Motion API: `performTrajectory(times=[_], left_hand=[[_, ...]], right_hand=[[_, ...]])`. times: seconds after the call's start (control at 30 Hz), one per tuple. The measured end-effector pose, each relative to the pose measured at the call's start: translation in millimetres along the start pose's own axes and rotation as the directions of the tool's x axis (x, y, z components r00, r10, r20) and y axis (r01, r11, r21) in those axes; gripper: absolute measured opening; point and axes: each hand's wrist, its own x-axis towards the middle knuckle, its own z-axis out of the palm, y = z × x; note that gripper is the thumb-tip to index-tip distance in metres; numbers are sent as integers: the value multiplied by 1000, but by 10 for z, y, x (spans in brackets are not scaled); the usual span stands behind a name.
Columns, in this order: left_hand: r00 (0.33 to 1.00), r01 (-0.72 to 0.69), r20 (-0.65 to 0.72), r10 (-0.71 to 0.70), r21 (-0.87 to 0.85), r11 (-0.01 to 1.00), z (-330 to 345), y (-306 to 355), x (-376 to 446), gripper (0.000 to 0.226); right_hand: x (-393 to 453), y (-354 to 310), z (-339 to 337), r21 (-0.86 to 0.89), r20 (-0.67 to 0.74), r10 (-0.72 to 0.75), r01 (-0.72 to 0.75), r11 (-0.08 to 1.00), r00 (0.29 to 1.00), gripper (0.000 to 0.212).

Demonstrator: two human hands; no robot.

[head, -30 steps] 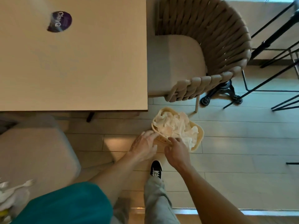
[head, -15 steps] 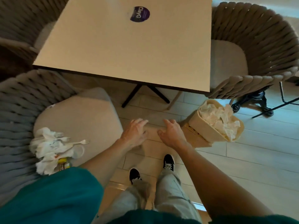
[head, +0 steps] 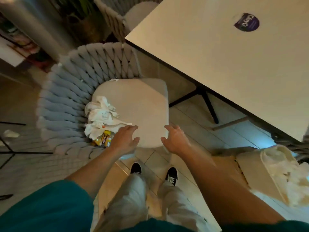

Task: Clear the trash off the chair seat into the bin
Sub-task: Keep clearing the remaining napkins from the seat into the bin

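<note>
A woven chair with a beige seat cushion (head: 142,104) stands in front of me. On the cushion's left side lies the trash: crumpled white napkins (head: 98,114), white plastic forks (head: 112,108) and a yellow wrapper (head: 102,139). My left hand (head: 124,139) hovers with relaxed fingers at the seat's near edge, right beside the wrapper and napkins, holding nothing. My right hand (head: 175,139) is spread over the seat's near right corner and is empty. The beige bin (head: 250,171), full of white paper, sits on the floor at the far right.
A large beige table (head: 225,67) with a purple sticker (head: 246,22) stretches across the upper right, its black leg beside the chair. A second woven chair (head: 117,19) stands behind. Black metal legs (head: 10,151) cross the floor at the left. My feet are below the seat.
My view has swung left from the bin to the littered chair. Both hands left the bin's rim and moved, empty, over to the chair seat's near edge.
</note>
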Motion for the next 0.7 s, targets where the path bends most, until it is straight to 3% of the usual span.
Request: performTrajectory(times=[0.33, 0.7], left_hand=[[985, 170, -4, -172, -109, 979, -312, -1403, 70, 54], [989, 145, -31, -147, -62, 988, -540, -2415, 939, 44]], right_hand=[[524, -938, 614, -55, 83, -29, 34, 998, 996, 53], [1338, -1840, 1398, 17, 166, -10, 7, 1000, 986, 48]])
